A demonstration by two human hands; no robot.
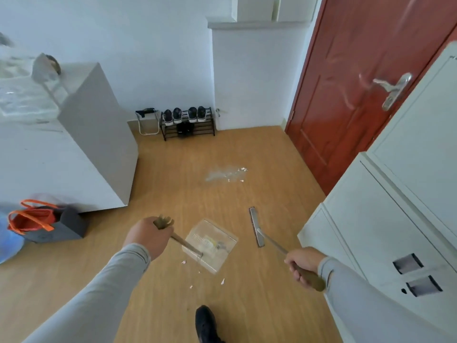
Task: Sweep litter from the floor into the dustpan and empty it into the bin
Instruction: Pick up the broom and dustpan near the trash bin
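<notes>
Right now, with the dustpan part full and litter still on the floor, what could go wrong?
1. The dustpan already holds scraps; tilting it while the left hand carries it could spill them.
2. White bits lie behind the pan near the shoe; a step could scatter them.
3. The dusty patch lies ahead of the broom head; fast strokes may spread it.

- Dustpan (210, 246) sitting on floor (173, 184), between left hand (148, 237) and right hand (303, 262).
- Broom head (256, 227) lying right of dustpan.
- Litter (228, 174) lying beyond both, shoe rack (188, 123) standing behind against wall.
</notes>
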